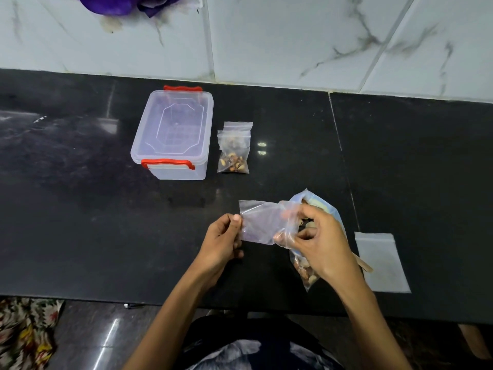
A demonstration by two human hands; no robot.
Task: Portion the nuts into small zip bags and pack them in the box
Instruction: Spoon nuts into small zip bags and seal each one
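Clear zip bag (262, 222) is stretched between both hands: left hand (222, 236) pinches its edge, right hand (318, 244) fingers grip its mouth, probably opening it above the nuts (306, 272); box (173, 133) sits closed.

I see a glossy black stone bench (80, 209) carrying a box (173, 134) of clear, smooth plastic with red plastic latches. Just beside the box lies a thin, crinkled clear plastic zip bag (234, 148); the wall (266, 36) behind the box is polished white marble-look tile, with purple cloth (120, 4) above.
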